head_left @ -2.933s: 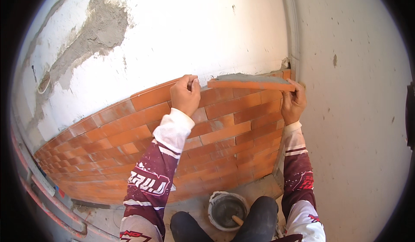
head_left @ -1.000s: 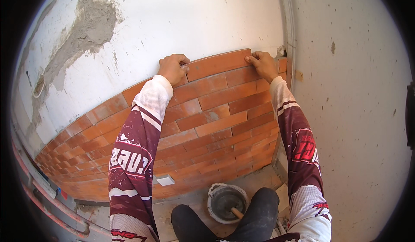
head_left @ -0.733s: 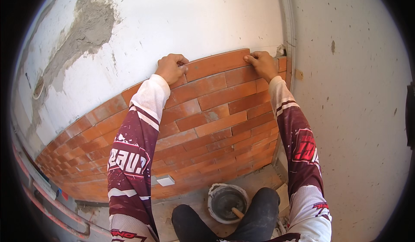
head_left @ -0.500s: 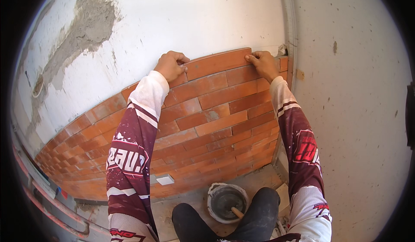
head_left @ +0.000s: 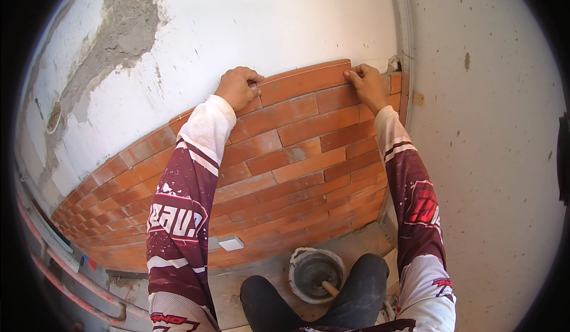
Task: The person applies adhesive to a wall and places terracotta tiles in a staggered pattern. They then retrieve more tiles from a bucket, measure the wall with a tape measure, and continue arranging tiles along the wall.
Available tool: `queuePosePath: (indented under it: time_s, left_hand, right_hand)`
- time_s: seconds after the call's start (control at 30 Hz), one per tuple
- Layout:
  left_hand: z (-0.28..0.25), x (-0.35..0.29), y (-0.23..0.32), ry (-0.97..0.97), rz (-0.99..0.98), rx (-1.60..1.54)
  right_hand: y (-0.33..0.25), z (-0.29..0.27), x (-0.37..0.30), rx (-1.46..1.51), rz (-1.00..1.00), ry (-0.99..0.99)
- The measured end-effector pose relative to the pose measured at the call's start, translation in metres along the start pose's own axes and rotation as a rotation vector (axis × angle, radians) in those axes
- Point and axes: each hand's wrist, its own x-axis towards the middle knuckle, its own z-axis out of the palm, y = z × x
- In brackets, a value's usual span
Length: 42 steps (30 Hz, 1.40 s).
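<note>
A long, thin orange-red brick tile (head_left: 306, 83) lies against the wall in the top row of brickwork. My left hand (head_left: 238, 87) is closed at its left end, fingers curled and thumb near the joint with the neighbouring tile. At the right end, my right hand (head_left: 369, 87) pinches the tile's corner between thumb and fingers. A thin pale line runs along near the tile's upper edge. Beneath it, rows of brick tiles (head_left: 300, 131) cover the lower wall in staggered courses. Mortar behind the tile, if any, is hidden.
Between my knees stands a bucket (head_left: 294, 281) of grey mix with a wooden handle (head_left: 329, 288) sticking out. A white box (head_left: 231, 243) sits low on the brickwork. Red metal rails (head_left: 83, 277) are at lower left. A plain side wall (head_left: 475, 154) rises close on the right.
The whole view has shifted slightly, so the scene sits a little further right. Both hands stay at the tile's ends, the right fingers slightly repositioned at its corner.
</note>
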Motion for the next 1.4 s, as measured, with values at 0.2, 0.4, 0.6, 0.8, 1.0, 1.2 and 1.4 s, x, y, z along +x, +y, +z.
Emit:
queuePosePath:
  time_s: [0.2,0.4,0.6,0.8,1.0,1.2,1.4]
  left_hand:
    - [-0.003,0.000,0.000,-0.034,-0.041,-0.048]
    - [-0.001,0.000,0.003,0.011,0.008,0.029]
    - [0.000,-0.001,-0.001,0.032,0.024,0.040]
    - [0.000,0.002,0.001,0.017,0.043,0.071]
    - [-0.002,-0.001,0.006,-0.004,0.033,0.069]
    - [-0.003,0.001,0.005,-0.018,0.032,0.044]
    - [-0.004,0.000,-0.001,0.010,0.093,0.118]
  right_hand:
    - [0.007,0.001,0.002,-0.025,-0.072,-0.027]
    - [0.009,-0.001,0.003,-0.045,-0.049,-0.042]
    - [0.003,-0.004,0.003,-0.040,-0.019,-0.059]
    - [0.003,-0.006,0.003,-0.070,0.005,-0.063]
    - [0.009,-0.001,0.005,-0.078,-0.043,-0.026]
    - [0.006,-0.003,0.005,-0.148,-0.053,-0.008]
    - [0.010,0.004,0.003,-0.102,-0.060,-0.015]
